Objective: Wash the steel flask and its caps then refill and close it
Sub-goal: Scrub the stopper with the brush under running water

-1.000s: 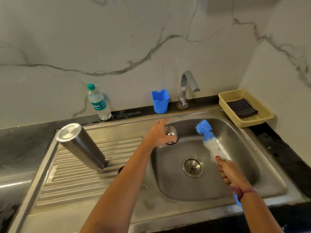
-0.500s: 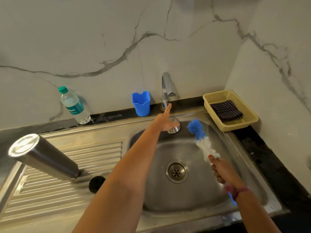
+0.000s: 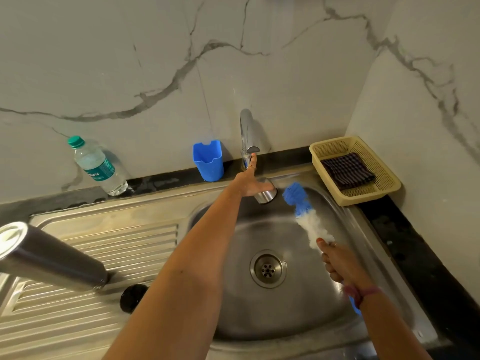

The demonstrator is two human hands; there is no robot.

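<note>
While left hand (image 3: pixel 250 181) grips steel cap (image 3: pixel 265 194) and reaches for tap (image 3: pixel 247 133), right hand (image 3: pixel 340 263) clutching brush (image 3: pixel 302 207), still washing caps; flask (image 3: pixel 49 258) upended on drainer, refill and closing left.

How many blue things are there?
2: a blue cup standing on the counter left of the tap, and the blue-tipped brush held over the sink. More might be hidden behind the arms.

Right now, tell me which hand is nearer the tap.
Left. The left hand holds the steel cap and its forefinger reaches the tap. The right hand grips the bottle brush lower over the sink basin.
</note>
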